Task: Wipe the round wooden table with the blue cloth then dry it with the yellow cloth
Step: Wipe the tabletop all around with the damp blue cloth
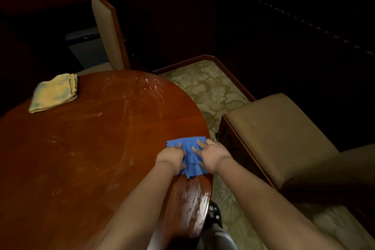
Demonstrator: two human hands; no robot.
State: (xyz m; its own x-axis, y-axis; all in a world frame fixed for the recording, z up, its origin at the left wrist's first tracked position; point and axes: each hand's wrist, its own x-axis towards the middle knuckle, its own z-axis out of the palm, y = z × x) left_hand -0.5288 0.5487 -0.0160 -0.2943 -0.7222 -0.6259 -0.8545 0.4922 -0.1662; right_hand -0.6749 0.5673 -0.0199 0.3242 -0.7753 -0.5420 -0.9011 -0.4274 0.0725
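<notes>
Middle of blue cloth (pixel 188 155) shows only betw. the fingers of left hand (pixel 170 156) and right hand (pixel 213 156); rest under both palms. Left fingertips buried in folds, grip unclear. Round wooden table (pixel 81 148) cut off at left and bottom edges. Room beyond fingers too dark to tell.
</notes>
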